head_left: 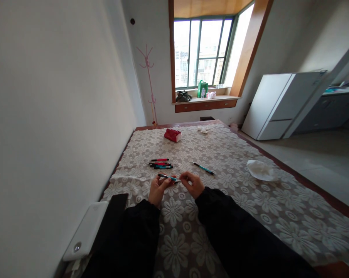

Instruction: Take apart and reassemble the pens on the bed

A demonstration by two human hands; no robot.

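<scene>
My left hand point(157, 190) is closed around a teal-blue pen point(169, 177) with a dark end, held just over the tablecloth. The fingers of my right hand point(194, 185) pinch together at the pen's right-hand end, where a small pale tip shows; what exactly they grip is too small to make out. Beyond my left hand lies a small group of red, black and teal pens point(161, 165), side by side. A single teal pen point(203, 168) rests diagonally on the cloth, beyond my right hand.
A flower-patterned cloth point(174, 247) covers the table. Farther back sit a red tissue pack point(172, 135) and crumpled white paper point(203, 130). White paper point(261, 170) lies at the right. Beside my left forearm are a white device point(87, 227) and a dark flat object point(116, 208), near the wall.
</scene>
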